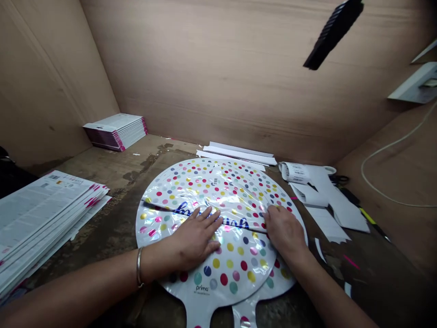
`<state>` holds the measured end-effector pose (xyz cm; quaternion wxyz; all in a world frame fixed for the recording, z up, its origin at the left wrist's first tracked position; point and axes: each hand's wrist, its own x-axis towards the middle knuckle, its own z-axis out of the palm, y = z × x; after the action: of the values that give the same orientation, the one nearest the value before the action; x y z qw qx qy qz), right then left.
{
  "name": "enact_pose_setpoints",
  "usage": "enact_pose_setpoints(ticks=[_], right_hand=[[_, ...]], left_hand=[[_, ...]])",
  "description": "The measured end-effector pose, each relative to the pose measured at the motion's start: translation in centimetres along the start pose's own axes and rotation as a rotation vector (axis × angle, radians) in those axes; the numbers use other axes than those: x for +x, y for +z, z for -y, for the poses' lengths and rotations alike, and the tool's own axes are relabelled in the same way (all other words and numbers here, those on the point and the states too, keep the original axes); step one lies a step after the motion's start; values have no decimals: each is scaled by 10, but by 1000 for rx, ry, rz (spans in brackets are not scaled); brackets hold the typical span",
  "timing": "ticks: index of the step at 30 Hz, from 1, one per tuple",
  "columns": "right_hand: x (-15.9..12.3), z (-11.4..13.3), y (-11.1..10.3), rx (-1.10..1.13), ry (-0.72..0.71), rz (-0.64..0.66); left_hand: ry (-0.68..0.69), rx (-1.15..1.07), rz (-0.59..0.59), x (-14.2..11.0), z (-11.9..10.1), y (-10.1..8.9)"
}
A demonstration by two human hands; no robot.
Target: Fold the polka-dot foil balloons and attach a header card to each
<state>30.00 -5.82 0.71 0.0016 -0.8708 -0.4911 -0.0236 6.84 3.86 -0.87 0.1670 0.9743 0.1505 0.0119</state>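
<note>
A flat, uninflated foil balloon [235, 263] with coloured dots and blue lettering lies in front of me, its tail pointing toward me. A dark crease runs across its middle, through the lettering. My left hand [196, 234], with a bangle at the wrist, rests flat on the balloon with fingers spread. At the crease's right end, my right hand [284, 230] is closed on the balloon, its fingertips partly hidden. More dotted foil balloons [283, 286] lie underneath, offset to the right.
Stacks of printed cards stand at left [44, 205] and in the back left corner [118, 130]. White paper strips [239, 155] lie along the back wall. Label rolls [307, 182], scissors [339, 179] and a yellow-black tool [370, 218] are at right. A black object [334, 34] hangs overhead.
</note>
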Motion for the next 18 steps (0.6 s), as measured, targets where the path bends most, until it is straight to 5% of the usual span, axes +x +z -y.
enact_pose_setpoints(ticks=[2, 4, 5, 7, 10, 13, 16, 18], right_hand=[[-20, 27, -1, 33, -240, -47], [-39, 50, 3, 150, -555, 51], [-46, 55, 5, 185, -596, 103], [-55, 43, 11, 206, -543, 208], [-57, -15, 15, 124, -261, 264], [-51, -59, 12, -19, -20, 79], [-44, -44, 7, 35, -244, -155], [-41, -16, 7, 130, -469, -74]], left_hand=[[-12, 9, 0, -1, 0, 6], [2, 15, -12, -3, 5, 8], [7, 16, -20, -4, 8, 8], [-4, 20, -21, -6, 11, 8], [-31, 21, 9, -7, 13, 9], [-26, 18, 13, -6, 11, 11], [-16, 16, -5, -3, 8, 11], [19, 10, -4, -4, 10, 7]])
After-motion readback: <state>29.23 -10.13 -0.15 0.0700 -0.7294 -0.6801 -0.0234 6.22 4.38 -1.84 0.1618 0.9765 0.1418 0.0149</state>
